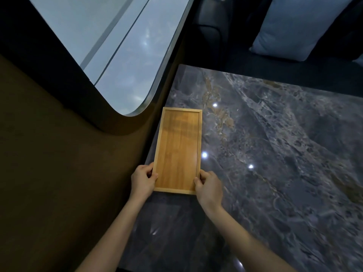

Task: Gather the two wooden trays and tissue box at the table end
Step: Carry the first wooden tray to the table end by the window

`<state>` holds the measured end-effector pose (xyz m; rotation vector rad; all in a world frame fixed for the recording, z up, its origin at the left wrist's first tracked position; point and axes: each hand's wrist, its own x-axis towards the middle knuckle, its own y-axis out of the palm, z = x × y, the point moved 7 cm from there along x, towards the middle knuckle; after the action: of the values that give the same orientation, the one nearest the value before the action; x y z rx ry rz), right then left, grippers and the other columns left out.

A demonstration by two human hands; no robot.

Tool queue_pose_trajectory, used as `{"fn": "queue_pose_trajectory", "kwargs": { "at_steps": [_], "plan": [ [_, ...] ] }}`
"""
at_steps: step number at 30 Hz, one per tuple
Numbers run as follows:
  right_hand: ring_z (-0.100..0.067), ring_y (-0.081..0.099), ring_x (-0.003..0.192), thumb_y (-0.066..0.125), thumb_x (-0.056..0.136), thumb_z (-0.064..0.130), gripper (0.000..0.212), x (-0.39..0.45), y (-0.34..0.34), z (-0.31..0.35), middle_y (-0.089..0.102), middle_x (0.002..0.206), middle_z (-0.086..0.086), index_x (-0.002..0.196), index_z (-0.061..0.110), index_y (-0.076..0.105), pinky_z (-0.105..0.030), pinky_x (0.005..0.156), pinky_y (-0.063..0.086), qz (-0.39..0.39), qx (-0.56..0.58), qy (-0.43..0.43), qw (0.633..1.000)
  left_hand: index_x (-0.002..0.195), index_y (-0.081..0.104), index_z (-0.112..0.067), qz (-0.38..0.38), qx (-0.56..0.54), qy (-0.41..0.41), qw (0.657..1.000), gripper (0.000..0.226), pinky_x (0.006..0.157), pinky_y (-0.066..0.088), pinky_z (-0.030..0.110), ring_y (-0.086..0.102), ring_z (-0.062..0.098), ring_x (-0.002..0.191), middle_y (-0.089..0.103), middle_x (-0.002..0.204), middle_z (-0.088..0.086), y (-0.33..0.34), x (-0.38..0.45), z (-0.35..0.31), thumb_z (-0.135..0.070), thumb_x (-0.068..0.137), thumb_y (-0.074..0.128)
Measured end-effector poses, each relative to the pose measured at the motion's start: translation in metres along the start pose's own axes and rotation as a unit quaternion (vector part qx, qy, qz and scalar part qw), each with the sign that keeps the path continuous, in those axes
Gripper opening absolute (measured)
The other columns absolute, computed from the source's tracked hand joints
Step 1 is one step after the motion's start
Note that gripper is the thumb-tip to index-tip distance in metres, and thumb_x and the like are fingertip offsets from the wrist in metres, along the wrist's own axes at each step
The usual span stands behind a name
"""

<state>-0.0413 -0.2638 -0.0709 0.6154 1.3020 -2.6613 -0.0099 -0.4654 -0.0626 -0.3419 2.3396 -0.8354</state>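
Note:
One long, shallow wooden tray (179,146) with a raised rim lies lengthwise on the grey marble table (275,154), close to the table's left edge by the wall. My left hand (143,178) grips the tray's near left corner, thumb over the rim. My right hand (209,186) grips the near right corner the same way. The tray holds nothing. No second tray and no tissue box are in view.
A brown padded wall (68,173) and a curved window (121,52) run along the table's left side. Beyond the table's far edge stands a dark seat (235,55) with a light blue cushion (294,26). Ceiling lights reflect off the glossy tabletop.

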Motion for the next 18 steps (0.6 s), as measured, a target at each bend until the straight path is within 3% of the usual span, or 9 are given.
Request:
{"fn": "queue_pose_trajectory", "kwargs": {
  "at_steps": [4, 8, 18],
  "plan": [
    [-0.018, 0.057, 0.080, 0.053, 0.089, 0.017, 0.016, -0.004, 0.010, 0.002, 0.058, 0.090, -0.004, 0.085, 0.007, 0.065, -0.027, 0.069, 0.040, -0.001, 0.001, -0.009, 1.000, 0.129, 0.051, -0.005, -0.021, 0.004, 0.014, 1.000, 0.041, 0.088, 0.040, 0.023, 0.056, 0.025, 0.110, 0.056, 0.125, 0.015, -0.003, 0.002, 0.007, -0.007, 0.088, 0.055],
    [-0.017, 0.057, 0.082, 0.056, 0.088, 0.019, 0.016, -0.005, 0.013, 0.004, 0.061, 0.093, -0.005, 0.092, 0.009, 0.068, -0.024, 0.070, 0.039, -0.005, 0.014, -0.014, 1.000, 0.131, 0.048, -0.006, -0.048, 0.008, 0.013, 0.999, 0.041, 0.098, 0.044, 0.033, 0.055, 0.026, 0.114, 0.053, 0.130, 0.014, -0.003, 0.002, 0.010, -0.006, 0.090, 0.050],
    [-0.014, 0.055, 0.078, 0.059, 0.088, 0.018, 0.017, -0.008, 0.021, 0.007, 0.060, 0.093, -0.006, 0.095, 0.006, 0.068, -0.024, 0.070, 0.045, 0.002, 0.047, -0.028, 0.998, 0.136, 0.041, -0.006, -0.102, 0.042, 0.013, 0.994, 0.043, 0.103, 0.041, 0.035, 0.049, 0.025, 0.123, 0.047, 0.138, 0.012, 0.000, -0.006, 0.013, -0.004, 0.093, 0.041]
  ]
}}
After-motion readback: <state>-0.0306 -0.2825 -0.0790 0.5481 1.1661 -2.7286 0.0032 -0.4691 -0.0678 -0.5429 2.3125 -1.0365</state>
